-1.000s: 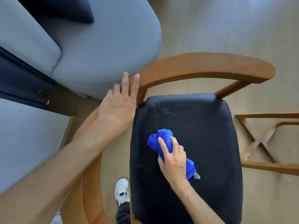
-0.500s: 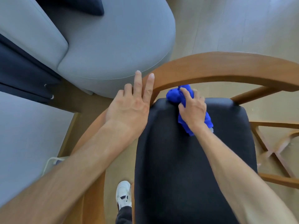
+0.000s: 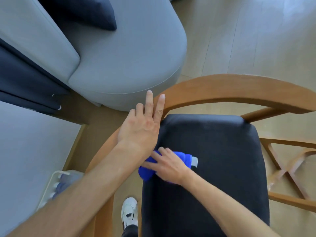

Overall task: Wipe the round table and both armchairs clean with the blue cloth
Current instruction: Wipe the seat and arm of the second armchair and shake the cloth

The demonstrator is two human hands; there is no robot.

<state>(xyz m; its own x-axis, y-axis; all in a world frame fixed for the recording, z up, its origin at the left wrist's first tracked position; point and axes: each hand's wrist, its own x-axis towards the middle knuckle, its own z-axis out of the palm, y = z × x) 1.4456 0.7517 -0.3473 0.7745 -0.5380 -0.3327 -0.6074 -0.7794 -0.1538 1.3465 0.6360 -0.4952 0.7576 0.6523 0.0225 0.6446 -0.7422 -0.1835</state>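
Two bare hands work over one armchair (image 3: 222,93), a curved wooden frame around a dark seat cushion (image 3: 213,168). Farthest left of the chair lies a pale grey surface, and at its lower edge a white wire rack (image 3: 51,185) with blurred items in it. Above that, left of the chair's back rail, a grey sofa (image 3: 119,57) with a rounded end carries a dark navy cushion (image 3: 85,11). The left hand (image 3: 142,129) lies flat and open on the chair's left arm rail, fingers stretched wide toward the sofa, grasping nothing. Just below it, at the left edge of the seat cushion, the right hand (image 3: 169,166) presses down on the blue cloth (image 3: 148,170), fingers spread over the bunched fabric; a small white tag (image 3: 194,161) sticks out on the cloth's right side. Under the left rail a white shoe (image 3: 129,211) stands on the wooden floor (image 3: 248,40). Right of the seat, a wooden crossed frame (image 3: 290,168) shows low beside the chair; what it belongs to cannot be told.
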